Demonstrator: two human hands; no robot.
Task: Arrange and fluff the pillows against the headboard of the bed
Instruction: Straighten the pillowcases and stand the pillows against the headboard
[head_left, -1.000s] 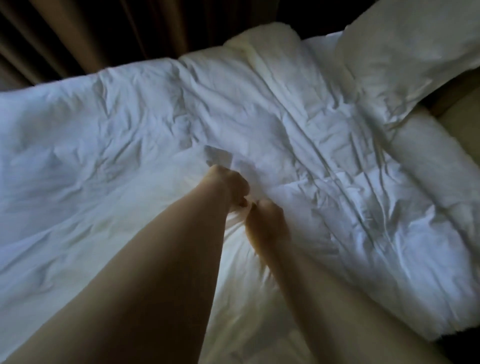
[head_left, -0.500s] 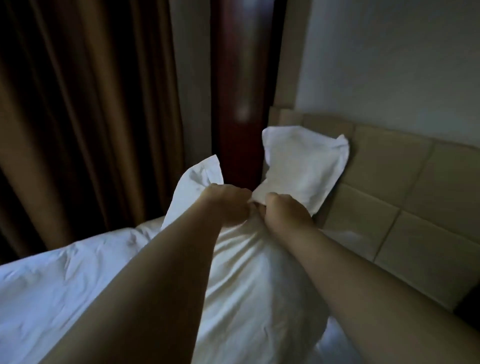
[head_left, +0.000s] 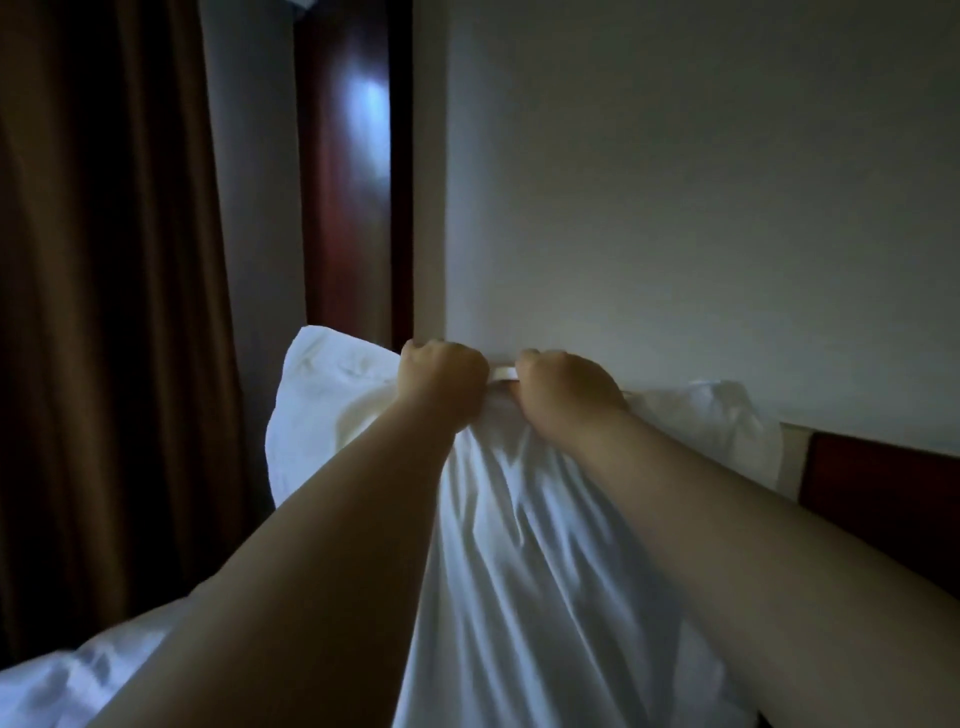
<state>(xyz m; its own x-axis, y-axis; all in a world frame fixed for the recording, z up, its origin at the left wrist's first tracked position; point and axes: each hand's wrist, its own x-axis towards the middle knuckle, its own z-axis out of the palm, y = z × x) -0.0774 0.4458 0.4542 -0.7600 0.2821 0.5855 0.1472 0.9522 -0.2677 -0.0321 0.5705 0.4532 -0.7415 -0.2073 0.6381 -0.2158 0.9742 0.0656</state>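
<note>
A white pillow (head_left: 524, 561) hangs upright in front of me, held high by its top edge. My left hand (head_left: 441, 387) and my right hand (head_left: 563, 392) both grip that edge, fists side by side with a short strip of fabric between them. The pillow's corners stick out to the left and to the right of my fists. The headboard (head_left: 878, 493) shows only as a dark red-brown panel with a pale rim at the right, behind my right forearm. The pillow's lower part is hidden by my arms.
White bedding (head_left: 78, 680) lies at the bottom left. Brown curtains (head_left: 114, 312) hang along the left. A dark red wooden post (head_left: 348, 171) stands behind the pillow, beside a plain pale wall (head_left: 701, 208).
Both hands have lifted the pillow off the bed and raised it high, close to the wall. My view has swung up, and the second pillow against the headboard is out of sight.
</note>
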